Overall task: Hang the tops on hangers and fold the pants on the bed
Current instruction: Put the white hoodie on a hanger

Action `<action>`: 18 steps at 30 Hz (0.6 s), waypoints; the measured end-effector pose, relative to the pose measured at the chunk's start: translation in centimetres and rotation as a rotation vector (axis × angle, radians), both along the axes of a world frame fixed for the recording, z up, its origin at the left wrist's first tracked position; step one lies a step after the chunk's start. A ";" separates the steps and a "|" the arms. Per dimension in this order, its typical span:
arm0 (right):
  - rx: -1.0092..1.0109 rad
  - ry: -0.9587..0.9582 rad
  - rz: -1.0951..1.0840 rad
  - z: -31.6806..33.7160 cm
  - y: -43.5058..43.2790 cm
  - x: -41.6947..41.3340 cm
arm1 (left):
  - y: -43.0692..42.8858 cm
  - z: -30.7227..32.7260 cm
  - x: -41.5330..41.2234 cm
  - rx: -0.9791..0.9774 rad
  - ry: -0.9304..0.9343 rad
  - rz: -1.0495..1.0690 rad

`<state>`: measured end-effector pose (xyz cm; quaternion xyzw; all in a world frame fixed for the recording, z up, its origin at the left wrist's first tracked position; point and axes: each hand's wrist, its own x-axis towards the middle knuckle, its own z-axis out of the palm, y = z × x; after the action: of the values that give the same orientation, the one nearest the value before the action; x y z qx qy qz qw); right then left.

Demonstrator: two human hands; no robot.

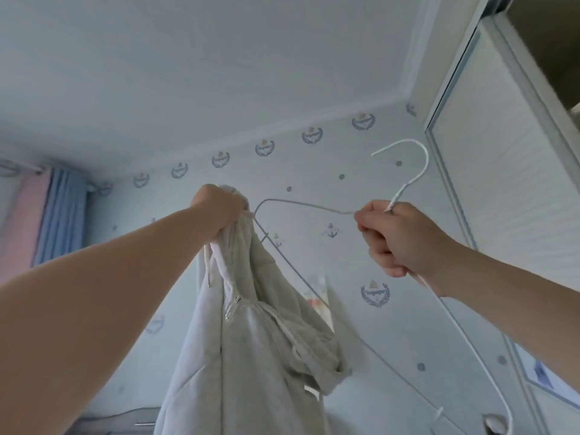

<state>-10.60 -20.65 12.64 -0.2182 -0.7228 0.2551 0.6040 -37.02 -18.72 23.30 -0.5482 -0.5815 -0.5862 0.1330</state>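
Fingers [378, 257] of the right hand [405, 240] are curled round a white hanger [400, 194]; the left hand [219, 205] bunches a pale hoodie [251, 346].
The right fist grips the hanger just below its hook, which rises above the knuckles. The left hand clutches the hoodie's top edge beside the hanger's left shoulder, and the hoodie hangs down from that grip, hood and drawstrings drooping, before a patterned wall [314, 171] beside a wardrobe door [502, 183].

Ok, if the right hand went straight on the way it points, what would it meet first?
Carrying its hanger, probably the left hand gripping the hoodie; depth is unclear.
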 end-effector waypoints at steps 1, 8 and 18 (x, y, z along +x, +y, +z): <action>-0.002 -0.005 0.030 -0.3 -0.3 -2.2 | -0.3 -0.4 -2.0 0.010 0.057 0.011; -0.023 -0.049 0.175 -3.0 -2.4 -16.8 | -3.8 -1.6 -16.8 -0.172 0.220 0.333; -0.117 -0.202 0.397 -9.8 -5.1 -35.0 | -10.6 -8.2 -34.0 -0.374 0.161 0.423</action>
<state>-45.57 -25.73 2.85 -0.1307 -0.7925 0.3871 0.4528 -71.07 -29.28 15.12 -0.4745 -0.7684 -0.3827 0.1950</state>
